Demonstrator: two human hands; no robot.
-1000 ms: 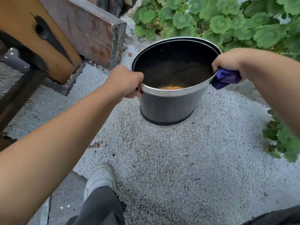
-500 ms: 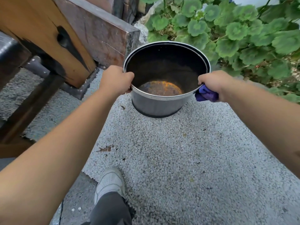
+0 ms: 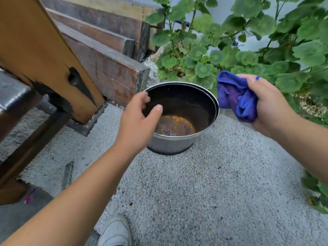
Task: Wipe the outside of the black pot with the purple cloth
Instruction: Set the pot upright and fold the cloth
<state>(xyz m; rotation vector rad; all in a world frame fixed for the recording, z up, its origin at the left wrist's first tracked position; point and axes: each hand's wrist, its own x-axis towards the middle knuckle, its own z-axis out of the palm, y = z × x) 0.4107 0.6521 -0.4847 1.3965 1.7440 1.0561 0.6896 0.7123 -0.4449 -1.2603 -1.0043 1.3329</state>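
Observation:
The black pot (image 3: 174, 144) stands upright on the pebbled ground, its inside dark with a rusty orange patch at the bottom. My left hand (image 3: 138, 119) hovers over the pot's left rim with fingers loosely spread, holding nothing. My right hand (image 3: 266, 107) is raised to the right of the pot and grips the bunched purple cloth (image 3: 234, 96), which hangs clear of the rim.
A thick wooden post (image 3: 44, 59) and stacked timber beams (image 3: 110, 68) stand to the left and behind the pot. Green leafy plants (image 3: 248, 50) crowd the back and right. My white shoe (image 3: 115, 231) is on the pebbled ground (image 3: 195, 192) near the bottom edge.
Both hands have let go of the pot's rim after setting it down. The left hand has opened over the rim, and the right hand has lifted away with the cloth.

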